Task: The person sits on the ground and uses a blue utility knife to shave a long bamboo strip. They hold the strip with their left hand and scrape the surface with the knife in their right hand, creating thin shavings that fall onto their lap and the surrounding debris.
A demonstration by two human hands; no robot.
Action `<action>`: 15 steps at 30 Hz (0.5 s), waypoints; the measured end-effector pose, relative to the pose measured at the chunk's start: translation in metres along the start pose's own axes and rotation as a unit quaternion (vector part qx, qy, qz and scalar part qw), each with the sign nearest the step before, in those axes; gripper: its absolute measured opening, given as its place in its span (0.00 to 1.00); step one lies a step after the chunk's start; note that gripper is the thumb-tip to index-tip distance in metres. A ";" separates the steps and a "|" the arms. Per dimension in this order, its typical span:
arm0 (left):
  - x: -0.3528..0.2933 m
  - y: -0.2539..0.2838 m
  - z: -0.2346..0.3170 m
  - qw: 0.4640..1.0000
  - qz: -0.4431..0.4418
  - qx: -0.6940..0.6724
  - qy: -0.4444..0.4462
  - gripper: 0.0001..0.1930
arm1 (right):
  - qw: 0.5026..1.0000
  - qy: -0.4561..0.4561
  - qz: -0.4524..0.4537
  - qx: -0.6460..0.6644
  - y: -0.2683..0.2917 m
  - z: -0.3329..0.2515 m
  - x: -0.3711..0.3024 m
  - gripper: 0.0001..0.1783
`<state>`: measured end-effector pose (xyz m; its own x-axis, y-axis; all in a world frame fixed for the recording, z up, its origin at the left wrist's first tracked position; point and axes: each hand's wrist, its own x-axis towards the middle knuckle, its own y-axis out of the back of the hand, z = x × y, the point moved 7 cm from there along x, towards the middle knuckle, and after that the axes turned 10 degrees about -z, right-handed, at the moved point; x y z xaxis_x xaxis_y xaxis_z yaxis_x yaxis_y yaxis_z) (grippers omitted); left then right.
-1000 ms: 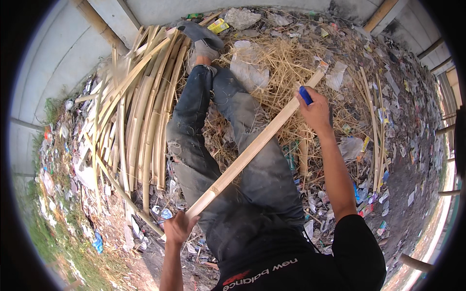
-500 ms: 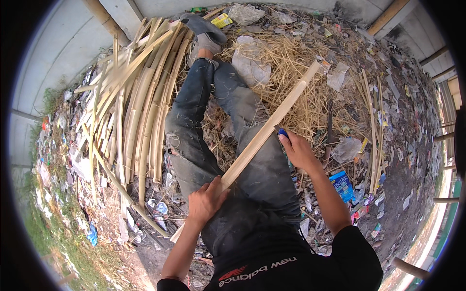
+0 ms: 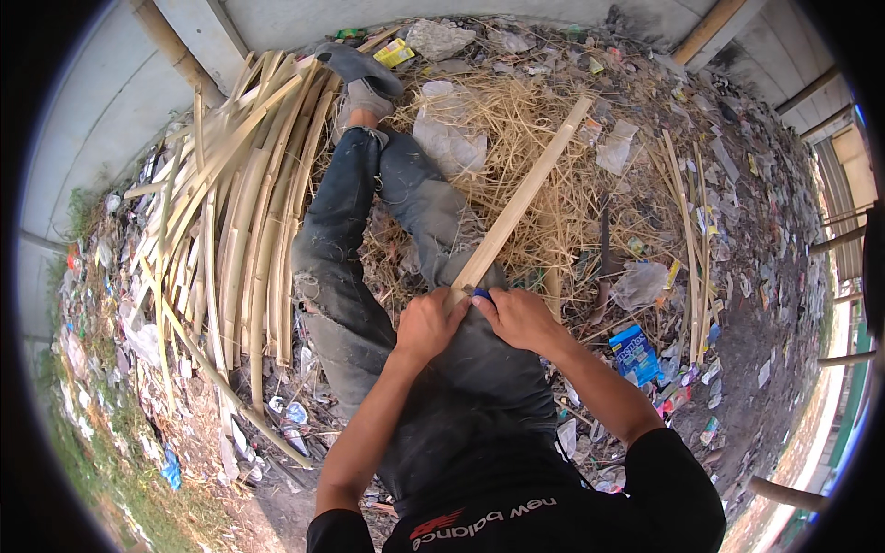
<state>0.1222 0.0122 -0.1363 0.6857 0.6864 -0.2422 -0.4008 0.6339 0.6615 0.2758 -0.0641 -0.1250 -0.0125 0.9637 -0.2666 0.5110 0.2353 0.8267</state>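
The person is sitting on the littered ground and working the near end of a long split bamboo strip, which is lying across the right knee and slanting away over a heap of dry straw. The left hand is clamping the strip's near end, its fingers curled tight around it. The right hand is closing round a small blue-handled tool, seemingly a knife, right at that end; the blade itself is hidden. The step in hand looks like shaving or splitting; next, the tool would need steady pressure along the grain, away from the left fingers. A pile of bamboo strips is lying just beside the left leg.
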 end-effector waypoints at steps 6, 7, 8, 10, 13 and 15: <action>-0.007 0.007 -0.010 0.997 -0.030 -0.065 -0.040 0.20 | 1.000 -0.016 -0.008 -0.001 -0.006 -0.010 -0.002 0.30; -0.010 0.011 -0.009 0.996 -0.040 -0.066 -0.043 0.20 | 1.000 -0.015 -0.008 0.001 -0.007 -0.013 -0.002 0.30; -0.016 0.014 -0.010 0.996 -0.046 -0.070 -0.035 0.20 | 1.000 -0.013 -0.008 0.004 -0.008 -0.015 -0.002 0.30; -0.031 0.021 -0.014 0.995 -0.058 -0.076 -0.023 0.20 | 1.000 -0.006 -0.008 -0.024 -0.013 -0.024 -0.003 0.30; -0.064 0.034 -0.025 0.994 -0.075 -0.078 -0.024 0.19 | 0.998 -0.053 0.029 -0.008 -0.012 0.007 0.003 0.31; -0.104 0.046 -0.032 0.994 -0.093 -0.055 -0.004 0.18 | 0.996 -0.071 0.049 0.016 -0.007 0.024 0.012 0.31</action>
<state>0.0134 -0.0190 -0.1033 0.7586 0.5516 -0.3469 -0.3310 0.7848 0.5239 0.2932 -0.0571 -0.1459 0.1602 0.9537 -0.2546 0.5305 0.1344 0.8370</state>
